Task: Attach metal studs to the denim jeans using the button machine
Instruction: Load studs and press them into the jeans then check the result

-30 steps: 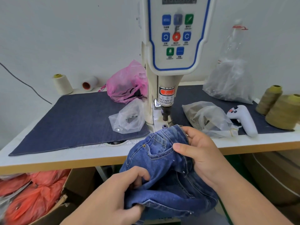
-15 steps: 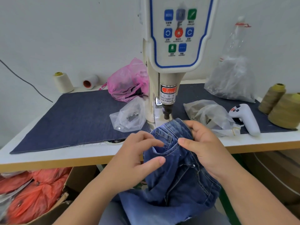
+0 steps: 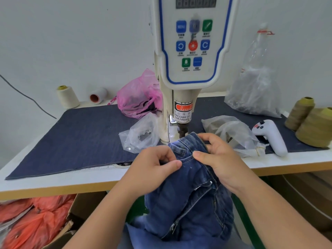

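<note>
Pinching denim jeans (image 3: 188, 200) at waistband with both hands: left hand (image 3: 152, 169) thumb and forefinger closed on pocket edge, right hand (image 3: 217, 159) gripping band beside belt loop. Waistband top sits just below button machine (image 3: 190, 51) punch (image 3: 182, 130), possibly touching; contact unclear. Rest of jeans hangs off table (image 3: 53, 182) edge.

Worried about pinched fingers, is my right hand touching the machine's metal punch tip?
Apart. The head view shows the right hand gripping the blue denim jeans waistband, denim visible between it and the punch tip.
</note>
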Available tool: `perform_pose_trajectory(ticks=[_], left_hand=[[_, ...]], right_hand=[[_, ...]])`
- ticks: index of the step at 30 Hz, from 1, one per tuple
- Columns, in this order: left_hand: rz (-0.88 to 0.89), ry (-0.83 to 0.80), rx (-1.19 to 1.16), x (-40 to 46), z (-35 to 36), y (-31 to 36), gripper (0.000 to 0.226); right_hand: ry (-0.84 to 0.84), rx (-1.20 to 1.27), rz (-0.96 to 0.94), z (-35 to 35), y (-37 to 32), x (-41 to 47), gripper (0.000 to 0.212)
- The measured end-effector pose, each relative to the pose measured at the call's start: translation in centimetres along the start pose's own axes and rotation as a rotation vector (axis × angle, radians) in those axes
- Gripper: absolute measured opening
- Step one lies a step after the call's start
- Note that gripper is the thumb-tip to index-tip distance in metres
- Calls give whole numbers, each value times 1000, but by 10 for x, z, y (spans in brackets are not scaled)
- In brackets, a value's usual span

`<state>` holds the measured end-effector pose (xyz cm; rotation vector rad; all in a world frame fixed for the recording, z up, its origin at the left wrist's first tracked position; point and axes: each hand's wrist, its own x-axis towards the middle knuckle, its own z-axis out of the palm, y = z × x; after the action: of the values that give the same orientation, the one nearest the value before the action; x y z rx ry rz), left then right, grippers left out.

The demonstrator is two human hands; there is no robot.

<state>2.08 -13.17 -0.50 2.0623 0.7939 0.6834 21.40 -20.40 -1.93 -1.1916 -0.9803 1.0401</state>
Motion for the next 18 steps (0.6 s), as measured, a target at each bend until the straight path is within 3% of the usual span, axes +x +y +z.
perform_pose_trajectory(ticks=[5, 9, 11, 14, 18], left_hand=[[-64, 26, -7, 12, 3, -5, 19], [-73, 127, -90, 11, 0, -15, 14], [-84, 142, -61, 8, -5, -20, 22], [-48, -41, -80, 1, -10, -20, 54], [-42, -419, -178, 0, -13, -13, 58]], right_hand=[[30, -23, 85, 1, 8, 11, 23], [-58, 2, 69, -6, 8, 6, 26], [-168, 10, 46, -10, 7, 0, 31], [-411, -73, 67, -10, 2, -10, 42], [-534, -227, 37, -1, -5, -15, 46]])
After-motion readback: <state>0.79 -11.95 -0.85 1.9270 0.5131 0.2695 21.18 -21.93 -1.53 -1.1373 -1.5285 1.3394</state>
